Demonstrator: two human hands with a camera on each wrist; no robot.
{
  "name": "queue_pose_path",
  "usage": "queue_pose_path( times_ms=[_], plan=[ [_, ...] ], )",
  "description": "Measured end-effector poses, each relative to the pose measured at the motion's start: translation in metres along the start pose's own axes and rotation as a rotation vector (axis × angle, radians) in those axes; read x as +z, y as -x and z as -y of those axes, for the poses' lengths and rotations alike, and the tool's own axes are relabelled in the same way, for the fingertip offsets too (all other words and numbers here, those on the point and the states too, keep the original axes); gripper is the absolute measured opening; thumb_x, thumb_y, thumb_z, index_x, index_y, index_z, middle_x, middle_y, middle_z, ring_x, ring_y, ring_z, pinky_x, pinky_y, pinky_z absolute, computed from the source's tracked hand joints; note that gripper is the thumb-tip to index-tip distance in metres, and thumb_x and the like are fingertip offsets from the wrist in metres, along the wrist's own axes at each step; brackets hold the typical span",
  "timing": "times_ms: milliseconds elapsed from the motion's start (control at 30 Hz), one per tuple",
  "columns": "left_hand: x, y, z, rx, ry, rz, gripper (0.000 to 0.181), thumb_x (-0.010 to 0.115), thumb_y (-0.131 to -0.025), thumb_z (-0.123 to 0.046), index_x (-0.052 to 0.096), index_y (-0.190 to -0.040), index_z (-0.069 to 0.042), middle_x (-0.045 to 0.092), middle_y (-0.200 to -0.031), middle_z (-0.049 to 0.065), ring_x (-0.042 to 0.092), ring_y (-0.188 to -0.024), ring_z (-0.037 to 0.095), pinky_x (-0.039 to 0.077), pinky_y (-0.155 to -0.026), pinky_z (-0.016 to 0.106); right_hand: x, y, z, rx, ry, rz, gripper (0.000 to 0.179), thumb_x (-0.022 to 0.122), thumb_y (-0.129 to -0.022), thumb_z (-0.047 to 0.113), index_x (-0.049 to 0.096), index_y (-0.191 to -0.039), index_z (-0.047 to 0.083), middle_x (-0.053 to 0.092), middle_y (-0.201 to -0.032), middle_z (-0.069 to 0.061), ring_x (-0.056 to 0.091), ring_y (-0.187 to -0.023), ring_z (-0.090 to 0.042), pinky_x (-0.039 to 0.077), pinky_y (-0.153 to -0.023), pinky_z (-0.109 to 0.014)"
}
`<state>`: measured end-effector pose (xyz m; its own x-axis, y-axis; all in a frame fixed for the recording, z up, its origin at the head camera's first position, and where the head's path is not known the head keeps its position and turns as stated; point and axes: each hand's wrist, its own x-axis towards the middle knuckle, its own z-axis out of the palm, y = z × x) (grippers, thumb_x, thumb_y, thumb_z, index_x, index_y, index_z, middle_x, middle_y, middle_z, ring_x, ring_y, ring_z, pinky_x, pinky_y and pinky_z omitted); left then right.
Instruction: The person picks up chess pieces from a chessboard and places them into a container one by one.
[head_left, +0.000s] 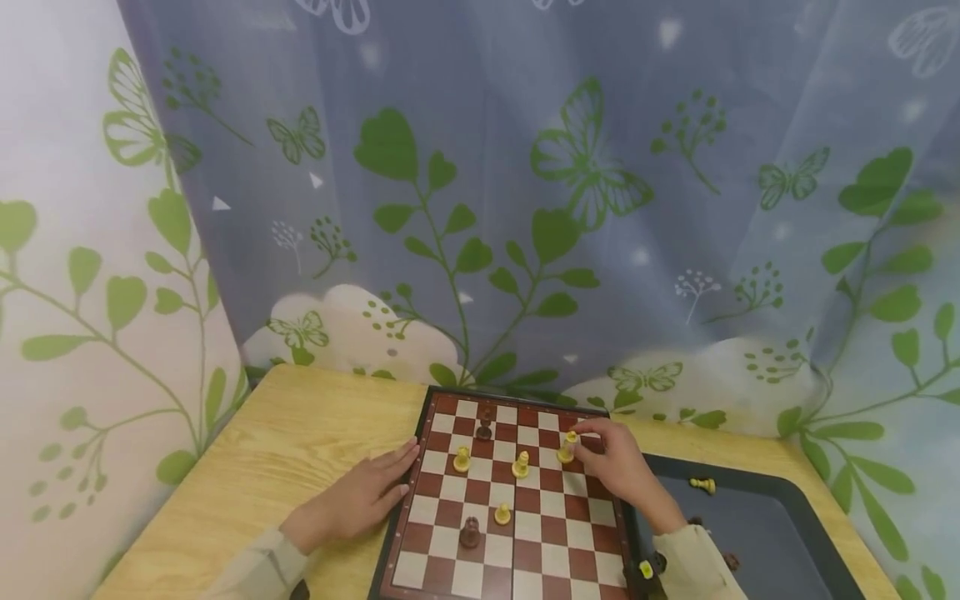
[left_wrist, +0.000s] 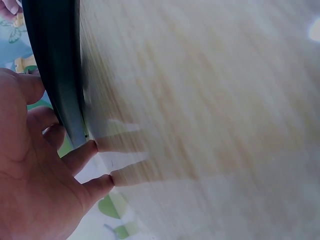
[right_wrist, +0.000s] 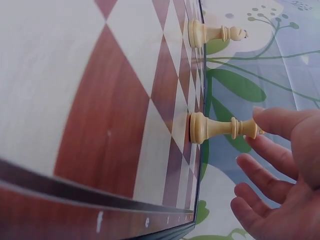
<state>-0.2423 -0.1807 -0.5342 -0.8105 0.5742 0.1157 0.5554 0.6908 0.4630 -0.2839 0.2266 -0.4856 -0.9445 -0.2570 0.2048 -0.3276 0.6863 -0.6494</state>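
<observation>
Near the far right of a red-and-white chessboard point(head_left: 457, 579), my right hand point(head_left: 617, 468) pinches the top of a tall cream chess piece point(right_wrist: 215, 129). Its base stands on the board or just at its surface; the fingers partly hide its head, so I cannot tell its kind. The other fingers are spread loosely. My left hand point(head_left: 360, 500) lies beside the board, its fairly straight fingertips touching the left edge. Also standing on the squares are a cream bishop point(head_left: 521, 465), a cream pawn point(head_left: 502, 514), another cream piece point(head_left: 462, 460), a dark rook point(head_left: 470, 533) and a tall dark piece point(head_left: 484, 427).
A dark tray point(head_left: 780, 525) stands against the board's right side, under my right forearm. In it lie a cream pawn point(head_left: 702, 484) and some dark pieces point(head_left: 731, 562). Behind the wooden table point(head_left: 300, 417) hangs a patterned curtain point(head_left: 480, 208).
</observation>
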Motion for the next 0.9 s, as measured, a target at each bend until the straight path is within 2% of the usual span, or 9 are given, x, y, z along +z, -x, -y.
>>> queue_pose_path(
  times_ms=[300,500,733,900],
  plan=[
    [-0.0029,0.0003,0.0001,0.004,-0.002,-0.002,0.057,0.041,-0.111,-0.029,0.031,-0.158,0.0,0.027,-0.166,0.016,0.036,-0.146,0.045,0.031,-0.108,0.076,0.0069,-0.0057,0.0027,0.002,0.002,-0.041,0.018,0.075,-0.091,0.006,0.074,-0.109,0.003,0.07,-0.115,-0.014,0.061,-0.116,-0.039,0.05,-0.099,-0.06],
    [-0.0006,0.003,-0.0011,-0.009,0.005,0.018,0.057,0.041,-0.111,-0.03,0.03,-0.158,-0.001,0.026,-0.166,0.016,0.035,-0.147,0.045,0.03,-0.11,0.075,0.0089,-0.0041,0.0041,0.043,-0.006,-0.04,0.009,0.078,-0.089,0.007,0.075,-0.098,0.008,0.069,-0.118,-0.015,0.06,-0.119,-0.038,0.051,-0.099,-0.058],
    [0.0007,0.0019,0.0005,-0.005,0.005,0.009,0.057,0.039,-0.111,-0.032,0.031,-0.158,-0.001,0.026,-0.167,0.015,0.035,-0.147,0.044,0.03,-0.109,0.076,0.0071,-0.0039,0.0043,0.097,-0.027,-0.049,0.009,0.079,-0.088,0.007,0.074,-0.097,0.008,0.068,-0.119,-0.016,0.064,-0.113,-0.037,0.058,-0.088,-0.05],
    [0.0016,0.0009,0.0013,-0.003,0.009,0.005,0.057,0.04,-0.111,-0.031,0.032,-0.158,0.0,0.026,-0.166,0.016,0.035,-0.147,0.044,0.029,-0.109,0.077,0.0071,-0.0057,0.0032,0.121,-0.046,-0.034,0.011,0.079,-0.088,0.008,0.074,-0.099,0.007,0.069,-0.117,-0.015,0.064,-0.113,-0.036,0.059,-0.084,-0.046]
  ],
)
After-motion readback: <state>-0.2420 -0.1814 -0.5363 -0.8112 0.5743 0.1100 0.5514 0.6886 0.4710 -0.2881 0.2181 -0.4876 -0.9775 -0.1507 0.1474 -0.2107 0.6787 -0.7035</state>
